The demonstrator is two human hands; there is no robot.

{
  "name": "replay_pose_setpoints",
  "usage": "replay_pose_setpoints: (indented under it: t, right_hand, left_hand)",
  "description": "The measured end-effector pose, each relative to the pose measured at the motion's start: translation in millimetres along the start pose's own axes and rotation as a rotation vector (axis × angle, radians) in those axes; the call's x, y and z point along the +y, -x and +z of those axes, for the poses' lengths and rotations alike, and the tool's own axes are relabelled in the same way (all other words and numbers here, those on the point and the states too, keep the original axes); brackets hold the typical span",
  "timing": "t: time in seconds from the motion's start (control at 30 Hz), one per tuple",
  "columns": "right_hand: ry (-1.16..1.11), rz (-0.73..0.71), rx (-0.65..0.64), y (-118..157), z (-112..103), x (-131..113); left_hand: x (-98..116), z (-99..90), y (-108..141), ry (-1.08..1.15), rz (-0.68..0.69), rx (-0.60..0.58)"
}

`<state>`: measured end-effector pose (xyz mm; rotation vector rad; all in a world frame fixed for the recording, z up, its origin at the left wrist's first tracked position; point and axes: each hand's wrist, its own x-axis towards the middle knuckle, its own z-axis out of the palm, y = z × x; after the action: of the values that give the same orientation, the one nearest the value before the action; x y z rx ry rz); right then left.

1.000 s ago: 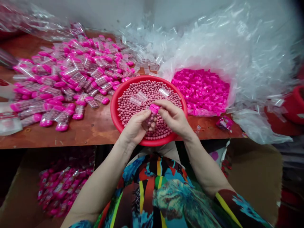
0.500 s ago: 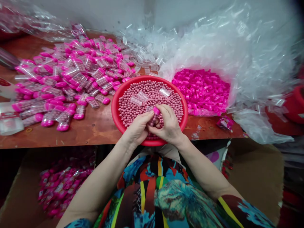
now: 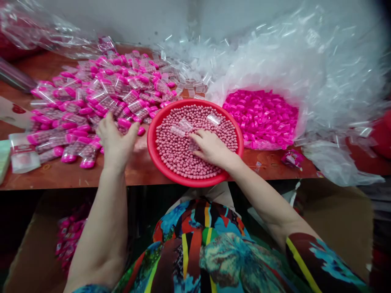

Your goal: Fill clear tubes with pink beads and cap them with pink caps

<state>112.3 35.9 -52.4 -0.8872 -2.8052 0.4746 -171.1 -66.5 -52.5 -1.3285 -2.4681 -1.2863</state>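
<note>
A red bowl (image 3: 152, 152) full of small pink beads (image 3: 174, 152) stands at the table's front edge. Inside it, my right hand (image 3: 210, 148) pinches a clear plastic tube (image 3: 192, 145) between thumb and fingers, low against the beads. More clear tubes (image 3: 213, 119) lie on top of the beads. To the left, my left hand (image 3: 115, 142) is open, thumb and fingers apart, at the front of a heap of bead-filled tubes with pink caps (image 3: 105, 87). Whether its fingertips touch the heap is hidden.
Loose pink caps (image 3: 262, 118) fill an open plastic bag right of the bowl. Behind are many clear empty tubes (image 3: 195, 67) and a large translucent bag (image 3: 290, 61). A small pink packet (image 3: 292, 158) lies front right. Cardboard boxes (image 3: 332, 219) stand below the table (image 3: 137, 175).
Both hands were together over the bowl, on a bead-filled tube with a pink cap. My left hand has moved left to the heap; my right hand has lowered to the beads and holds a clear tube.
</note>
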Motion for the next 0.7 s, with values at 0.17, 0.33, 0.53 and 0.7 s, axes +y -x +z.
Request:
replay_pose_setpoints:
  t: [0.17,0.33,0.53,0.7]
  right_hand:
    - [-0.290,0.029,0.151,9,10,-1]
    - [-0.297,0.047,0.340,28,16,1]
    - [-0.299,0.076,0.428,44,23,-1]
    - [-0.094,0.208,0.343,43,19,-24]
  left_hand:
    - [51,19.1,47,0.113,0.308,-0.248]
    - [107,43.7,85,-0.042,0.439,-0.570]
    - [108,50.6,64,0.456,0.049,-0.890]
    - [119,57.7,70,0.395,0.117,-0.802]
